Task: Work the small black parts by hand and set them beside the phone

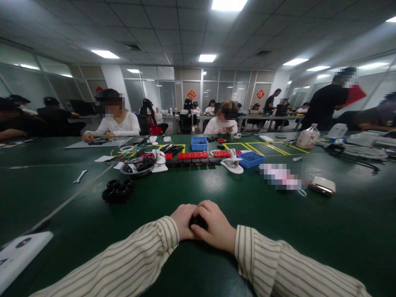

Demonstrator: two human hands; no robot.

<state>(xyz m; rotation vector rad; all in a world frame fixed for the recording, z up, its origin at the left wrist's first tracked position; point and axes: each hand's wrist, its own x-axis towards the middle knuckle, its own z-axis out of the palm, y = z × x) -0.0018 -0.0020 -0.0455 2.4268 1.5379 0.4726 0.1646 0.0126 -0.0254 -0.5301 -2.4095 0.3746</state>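
Note:
Both hands meet at the near middle of the green table (213, 268). My left hand (185, 220) curls around the left side of a glossy black round object (198, 222). Over its top and right side wraps my right hand (215, 225), fingers bent and thumb pressed in front. Most of the object is hidden by my fingers, so its exact kind does not show. Ahead and to the left stands a cluster of several glossy black round pieces (119, 192).
Behind are a metal bowl of black cables (137, 168), white clips (232, 163), a red-and-black strip (193, 156) and blue bins (250, 159). A wrench (80, 176) lies left, a white-gold case (322, 185) right. People sit across the table.

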